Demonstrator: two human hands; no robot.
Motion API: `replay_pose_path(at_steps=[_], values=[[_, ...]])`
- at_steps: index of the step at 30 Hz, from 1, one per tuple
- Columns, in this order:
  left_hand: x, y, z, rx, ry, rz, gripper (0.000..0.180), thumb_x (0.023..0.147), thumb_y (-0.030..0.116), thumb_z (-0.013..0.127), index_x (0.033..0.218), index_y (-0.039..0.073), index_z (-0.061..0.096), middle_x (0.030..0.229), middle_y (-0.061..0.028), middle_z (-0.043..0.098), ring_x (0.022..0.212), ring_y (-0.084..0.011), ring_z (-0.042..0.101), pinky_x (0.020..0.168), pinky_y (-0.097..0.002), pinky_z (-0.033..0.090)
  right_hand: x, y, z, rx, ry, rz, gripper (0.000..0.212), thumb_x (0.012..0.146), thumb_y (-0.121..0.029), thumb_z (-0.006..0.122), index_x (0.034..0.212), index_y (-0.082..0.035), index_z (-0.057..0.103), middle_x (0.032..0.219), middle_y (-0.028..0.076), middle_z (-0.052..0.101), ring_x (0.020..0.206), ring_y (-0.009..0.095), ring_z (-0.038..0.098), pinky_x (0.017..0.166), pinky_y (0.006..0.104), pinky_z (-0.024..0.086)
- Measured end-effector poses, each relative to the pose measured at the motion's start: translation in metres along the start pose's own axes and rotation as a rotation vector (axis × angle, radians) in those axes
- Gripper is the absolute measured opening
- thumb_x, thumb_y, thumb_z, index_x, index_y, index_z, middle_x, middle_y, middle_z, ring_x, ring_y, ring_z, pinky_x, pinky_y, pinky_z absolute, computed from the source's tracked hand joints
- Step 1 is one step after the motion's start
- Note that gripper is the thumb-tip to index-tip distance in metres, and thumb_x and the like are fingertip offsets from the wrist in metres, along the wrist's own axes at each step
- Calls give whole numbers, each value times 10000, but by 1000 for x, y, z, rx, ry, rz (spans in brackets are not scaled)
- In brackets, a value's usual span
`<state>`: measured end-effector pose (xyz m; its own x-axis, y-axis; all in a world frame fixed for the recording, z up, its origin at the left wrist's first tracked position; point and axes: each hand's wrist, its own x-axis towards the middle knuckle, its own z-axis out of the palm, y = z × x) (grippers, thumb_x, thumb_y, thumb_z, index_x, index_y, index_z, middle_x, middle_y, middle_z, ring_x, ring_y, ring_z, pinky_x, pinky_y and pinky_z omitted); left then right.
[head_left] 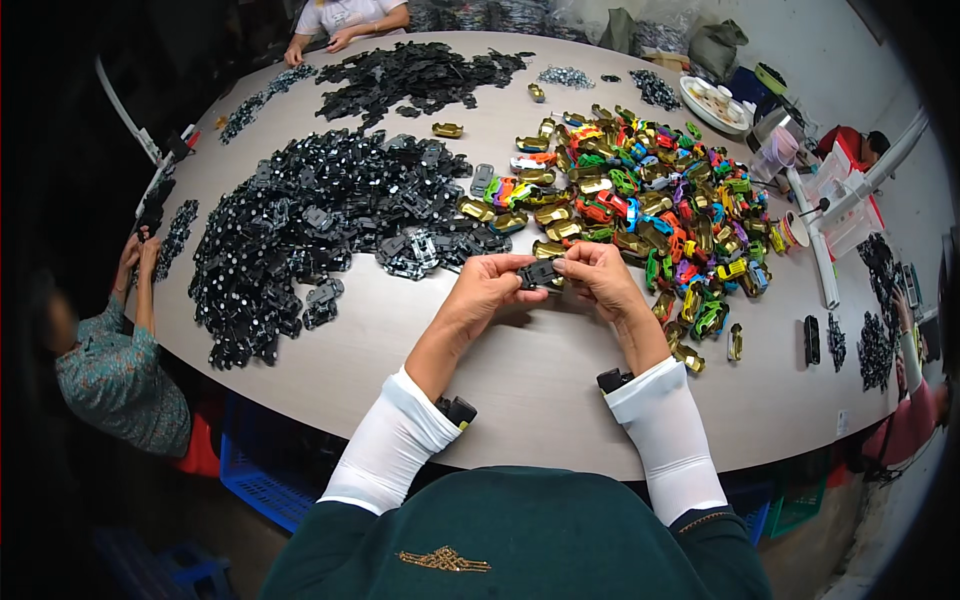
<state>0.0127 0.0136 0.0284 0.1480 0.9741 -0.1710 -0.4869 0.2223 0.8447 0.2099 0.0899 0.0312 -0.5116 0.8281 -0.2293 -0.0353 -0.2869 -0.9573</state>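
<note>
big round desk takes up most of the view. on your left side of it there's a huge heap of black chassis parts, and to your right a bright pile of toy car bodies in gold, red, green and blue. other people sit around the edge, one at the far left. your left hand and right hand meet over the middle of the desk, both pinched narrow around one small black chassis piece, held between your fingertips just above the surface, close to the near edge of the piles.
</note>
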Motion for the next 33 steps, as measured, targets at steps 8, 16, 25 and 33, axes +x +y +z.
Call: replay_pose_path(at_steps=[8,16,25,33], values=[[5,-5,-1,91,72,48,360,826,-114,431,1172,-147,525,1082,-195,625,855,-257,686,768,-287,597,-2,-5,2,-41,-12,-11,63,822,-77,652,806,-33,610,589,-15,547,444,46,458,384,197,319],[4,-7,3,131,76,65,355,829,-102,438,1169,-142,532,1067,-186,636,834,-240,691,761,-276,594,1,0,1,-59,18,-34,66,803,-55,633,745,-32,611,569,3,551,421,50,446,368,201,306],[2,-8,5,123,37,147,348,829,-89,437,1155,-142,545,1058,-185,642,826,-229,693,775,-272,587,2,1,0,51,32,-48,86,789,-48,631,712,-55,591,554,6,552,399,46,436,346,195,282],[4,-8,0,268,143,149,264,862,2,584,1116,-67,596,900,-96,668,705,-101,652,628,-202,553,0,3,7,-60,-77,-82,106,874,-145,628,828,-49,627,632,-17,581,464,40,466,401,194,339]])
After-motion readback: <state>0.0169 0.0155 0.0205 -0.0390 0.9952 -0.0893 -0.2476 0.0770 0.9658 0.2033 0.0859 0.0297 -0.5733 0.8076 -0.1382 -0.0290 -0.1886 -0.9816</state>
